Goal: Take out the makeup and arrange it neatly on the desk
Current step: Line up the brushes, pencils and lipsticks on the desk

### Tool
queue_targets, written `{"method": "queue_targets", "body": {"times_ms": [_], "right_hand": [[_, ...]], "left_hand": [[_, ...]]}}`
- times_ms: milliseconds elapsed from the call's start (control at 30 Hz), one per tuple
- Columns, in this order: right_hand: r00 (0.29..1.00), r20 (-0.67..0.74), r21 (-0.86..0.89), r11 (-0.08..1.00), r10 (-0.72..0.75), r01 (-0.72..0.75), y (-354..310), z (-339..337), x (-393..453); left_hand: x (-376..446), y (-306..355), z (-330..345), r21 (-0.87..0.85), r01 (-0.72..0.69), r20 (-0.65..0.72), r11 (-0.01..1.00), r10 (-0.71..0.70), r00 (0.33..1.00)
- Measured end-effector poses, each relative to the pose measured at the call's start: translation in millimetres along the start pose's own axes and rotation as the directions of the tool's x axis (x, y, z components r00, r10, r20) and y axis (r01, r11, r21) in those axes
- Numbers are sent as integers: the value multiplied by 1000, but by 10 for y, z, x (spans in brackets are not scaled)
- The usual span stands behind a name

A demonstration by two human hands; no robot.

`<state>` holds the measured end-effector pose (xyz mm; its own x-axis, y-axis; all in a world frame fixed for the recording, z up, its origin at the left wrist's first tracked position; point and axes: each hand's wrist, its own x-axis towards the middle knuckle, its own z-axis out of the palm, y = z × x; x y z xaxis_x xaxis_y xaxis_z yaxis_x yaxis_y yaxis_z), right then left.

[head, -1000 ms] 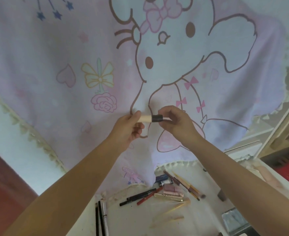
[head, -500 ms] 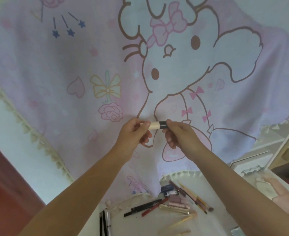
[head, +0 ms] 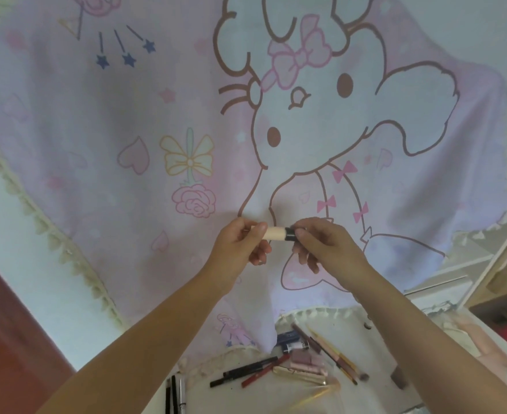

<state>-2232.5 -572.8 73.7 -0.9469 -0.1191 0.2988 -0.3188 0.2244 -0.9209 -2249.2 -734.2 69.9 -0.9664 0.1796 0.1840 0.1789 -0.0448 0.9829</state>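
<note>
The small cream tube with a black cap (head: 277, 233) is up in the air, far above the white surface (head: 246, 395). The left hand (head: 240, 246) pinches the cream end and the right hand (head: 321, 246) pinches the black cap. It looks light, hard and a bit slippery, so holding both ends seems best.
</note>
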Motion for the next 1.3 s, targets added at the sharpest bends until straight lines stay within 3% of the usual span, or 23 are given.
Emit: {"method": "queue_targets", "body": {"times_ms": [133, 267, 367, 533, 700, 867, 1100, 1200, 1300], "right_hand": [[997, 28, -14, 998, -67, 67, 66, -42, -44], [996, 64, 85, 994, 58, -63, 113, -26, -39], [991, 63, 17, 993, 114, -116, 144, -25, -29], [998, 65, 54, 998, -17, 14, 219, -99, -28], [994, 62, 94, 991, 87, -92, 204, -75, 17], [997, 24, 98, 992, 71, -73, 244, -78, 38], [990, 45, 181, 974, 131, -137, 352, -142, -9], [985, -8, 111, 979, 175, -173, 494, -312, -70], [975, -69, -177, 959, 212, -222, 702, -604, -112]], "left_hand": [[-3, -42, -17, -58, 32, 1, 998, -32, 999], [-15, -98, -7, -80, 59, 23, 995, -57, 998], [-9, -123, 3, -60, 69, 36, 996, -67, 997], [15, -146, 18, -74, 99, 46, 992, -95, 994], [42, -154, 51, -59, 101, 46, 993, -98, 994], [50, -162, 69, -63, 99, 40, 993, -96, 995], [110, -316, 130, 3, 230, 51, 973, -230, 972], [148, -483, 229, 22, 362, 47, 932, -363, 931], [167, -750, 324, 148, 413, 18, 899, -420, 907]]}}
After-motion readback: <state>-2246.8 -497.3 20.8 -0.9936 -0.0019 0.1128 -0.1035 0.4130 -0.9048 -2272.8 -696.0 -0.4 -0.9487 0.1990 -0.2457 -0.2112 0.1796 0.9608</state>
